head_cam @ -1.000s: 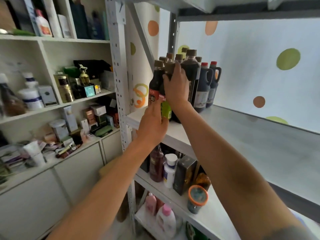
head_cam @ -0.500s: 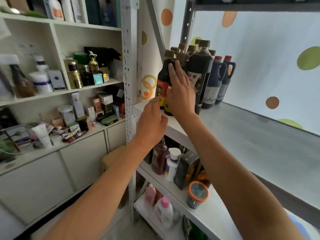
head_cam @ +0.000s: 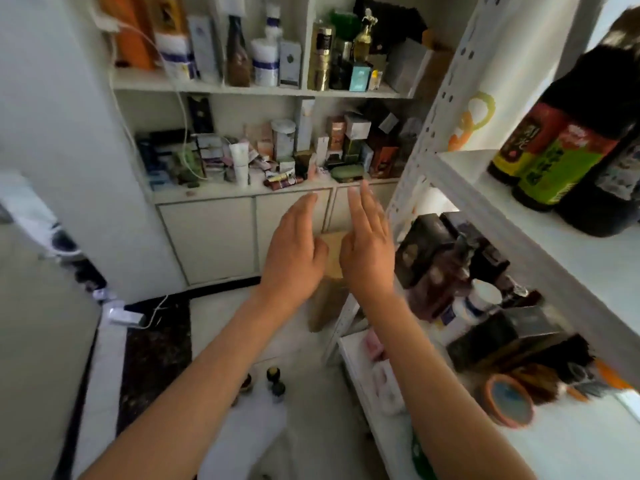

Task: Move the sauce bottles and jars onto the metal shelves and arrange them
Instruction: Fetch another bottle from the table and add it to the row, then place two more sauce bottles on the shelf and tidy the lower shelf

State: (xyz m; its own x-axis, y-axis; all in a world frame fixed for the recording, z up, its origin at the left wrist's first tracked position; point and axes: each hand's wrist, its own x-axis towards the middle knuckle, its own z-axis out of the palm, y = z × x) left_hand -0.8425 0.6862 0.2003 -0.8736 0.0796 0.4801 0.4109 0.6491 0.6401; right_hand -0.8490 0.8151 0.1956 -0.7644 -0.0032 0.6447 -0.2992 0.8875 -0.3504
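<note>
Dark sauce bottles (head_cam: pixel 568 147) with red and green labels stand at the left front of the metal shelf (head_cam: pixel 485 209) on the right. My left hand (head_cam: pixel 294 247) and my right hand (head_cam: pixel 369 244) hang side by side in mid-air, left of the shelf post, fingers straight and holding nothing. Down on the floor between my forearms stand three small dark bottles (head_cam: pixel 272 379) with round caps. On the lower metal shelf are a dark jar (head_cam: pixel 434 282), a white bottle (head_cam: pixel 467 310) and black boxes.
A white wall cabinet (head_cam: pixel 242 188) crowded with cosmetics, boxes and tubes faces me. A brown cardboard box (head_cam: pixel 330 271) stands behind my hands by the shelf post. An orange-rimmed lid (head_cam: pixel 509 400) lies on the lower shelf. A dark mat and cable lie on the floor at left.
Both hands have let go of the bottles on the upper shelf and dropped away to the left. My view has swung down and left toward the floor and cabinet.
</note>
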